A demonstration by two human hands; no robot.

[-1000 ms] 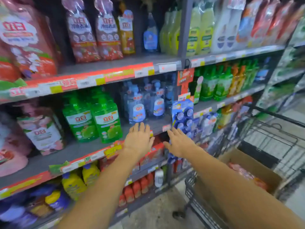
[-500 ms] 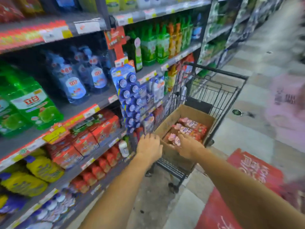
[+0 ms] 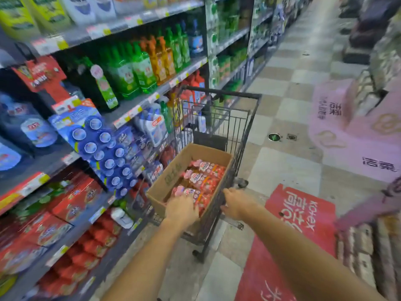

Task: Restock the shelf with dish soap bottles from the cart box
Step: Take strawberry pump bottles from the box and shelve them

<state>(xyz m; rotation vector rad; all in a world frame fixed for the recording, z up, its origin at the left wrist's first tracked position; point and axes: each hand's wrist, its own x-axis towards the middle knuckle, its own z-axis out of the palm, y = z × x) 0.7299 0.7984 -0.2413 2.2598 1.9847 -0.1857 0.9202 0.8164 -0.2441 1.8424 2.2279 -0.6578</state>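
The long shelf unit (image 3: 134, 109) is running up the whole left side, from seven o'clock away to twelve, and it is carrying green and orange bottles (image 3: 138, 68) on its upper tier at eleven o'clock. Below them a hanging strip of blue round-capped packs (image 3: 104, 148) is dangling at nine o'clock, and red cartons (image 3: 71, 200) are sitting lower down at eight. The checkered floor (image 3: 288, 109) is stretching off at one o'clock, with a red floor sticker (image 3: 297, 222) lying at five. Dead centre, the black wire cart (image 3: 243, 135) is standing just beside the shelf. Inside it the open cardboard box (image 3: 173, 172) is sitting, holding the red and pink dish soap packs (image 3: 204, 177) lying flat in a row; they look more like pouches than bottles, though blur is making that hard to call. The left hand (image 3: 181, 210) is reaching into the near end of the box, palm down, fingers curling over the nearest pack. The right hand (image 3: 237, 205) is sitting at the cart's near right rim, fingers curling round the wire edge.
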